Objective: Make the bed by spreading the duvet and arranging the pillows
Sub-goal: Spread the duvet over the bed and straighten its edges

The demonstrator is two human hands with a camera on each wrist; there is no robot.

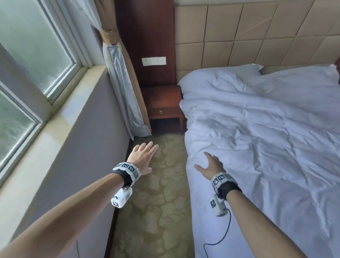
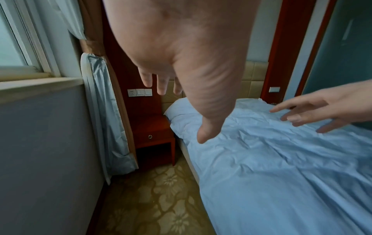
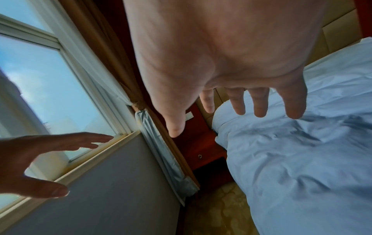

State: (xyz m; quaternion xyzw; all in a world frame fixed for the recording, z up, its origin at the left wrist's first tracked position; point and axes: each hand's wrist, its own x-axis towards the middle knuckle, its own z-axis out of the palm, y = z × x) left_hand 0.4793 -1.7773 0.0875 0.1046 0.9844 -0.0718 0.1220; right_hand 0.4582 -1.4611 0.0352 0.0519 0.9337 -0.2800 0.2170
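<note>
A crumpled white duvet (image 1: 272,137) covers the bed on the right and hangs over its left side. A white pillow (image 1: 244,68) peeks out at the head, against the padded headboard. My right hand (image 1: 209,164) hovers open above the duvet's left edge, fingers spread, holding nothing; the right wrist view shows the fingers (image 3: 259,103) straight over the duvet (image 3: 302,159). My left hand (image 1: 142,157) is open over the carpet aisle, fingers extended, holding nothing. In the left wrist view the left hand (image 2: 171,89) is above the aisle and the right hand (image 2: 314,111) is over the duvet (image 2: 281,167).
A narrow patterned carpet aisle (image 1: 158,196) runs between the bed and the grey wall under the window (image 1: 22,64). A red-brown nightstand (image 1: 164,105) stands at the aisle's far end, with a tied curtain (image 1: 124,84) beside it. A cable (image 1: 219,240) dangles from my right wrist.
</note>
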